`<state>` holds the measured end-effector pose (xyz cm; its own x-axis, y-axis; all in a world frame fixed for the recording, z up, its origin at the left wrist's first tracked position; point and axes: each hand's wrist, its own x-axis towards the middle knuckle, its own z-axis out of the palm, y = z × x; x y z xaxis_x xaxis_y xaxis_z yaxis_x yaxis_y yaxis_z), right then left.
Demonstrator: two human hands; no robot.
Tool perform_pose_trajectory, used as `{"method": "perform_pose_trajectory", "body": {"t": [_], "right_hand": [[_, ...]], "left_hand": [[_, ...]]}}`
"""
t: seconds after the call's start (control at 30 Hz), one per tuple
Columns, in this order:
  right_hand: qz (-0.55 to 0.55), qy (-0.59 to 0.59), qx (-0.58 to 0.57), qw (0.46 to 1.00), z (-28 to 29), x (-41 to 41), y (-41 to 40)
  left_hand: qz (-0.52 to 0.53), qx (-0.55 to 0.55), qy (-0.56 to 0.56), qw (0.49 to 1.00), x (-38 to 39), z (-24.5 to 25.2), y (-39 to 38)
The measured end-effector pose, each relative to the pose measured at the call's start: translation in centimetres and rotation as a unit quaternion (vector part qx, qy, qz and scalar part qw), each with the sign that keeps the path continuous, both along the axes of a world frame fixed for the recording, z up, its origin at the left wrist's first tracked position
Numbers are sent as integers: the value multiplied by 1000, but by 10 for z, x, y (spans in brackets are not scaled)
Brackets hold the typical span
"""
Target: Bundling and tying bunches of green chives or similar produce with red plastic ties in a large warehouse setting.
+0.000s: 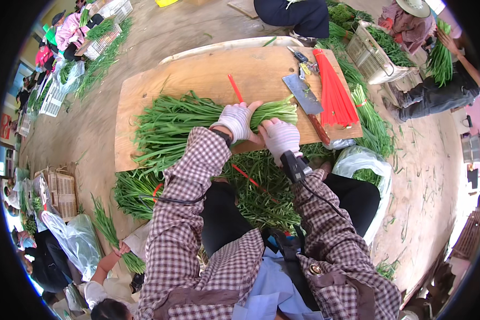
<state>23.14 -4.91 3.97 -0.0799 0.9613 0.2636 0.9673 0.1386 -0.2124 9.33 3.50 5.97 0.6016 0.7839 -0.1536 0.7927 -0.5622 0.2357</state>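
A loose bunch of garlic chives lies across a wooden board, green leaves to the left and pale stem ends to the right. My left hand, in a striped knit glove with bare fingertips, grips the bunch from above, near the stems. On the near side, my gloved right hand closes its fingers against the stems. A red tie strip sticks out beyond the bunch; its other end is hidden. To the right rest a cleaver with a wooden handle and a fan of red tie strips.
Keys lie behind the cleaver. More chives are heaped below the board, beside a clear plastic bag. A tied bunch and a white crate stand right. Nearby at left, another person's hand holds chives.
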Motion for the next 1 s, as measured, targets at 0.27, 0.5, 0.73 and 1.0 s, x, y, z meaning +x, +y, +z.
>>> {"method": "perform_pose_trajectory", "body": {"t": [0.27, 0.5, 0.73, 1.0], "right_hand": [[65, -54, 198, 977, 59, 15, 20], [42, -97, 18, 994, -21, 47, 45], [85, 25, -257, 962, 57, -5, 178], [81, -100, -274, 953, 2, -57, 261]], "left_hand": [[8, 41, -13, 999, 1, -4, -2], [1, 20, 55, 998, -2, 5, -7], [0, -30, 64, 997, 1, 10, -5], [-18, 30, 67, 997, -4, -2, -16]]}}
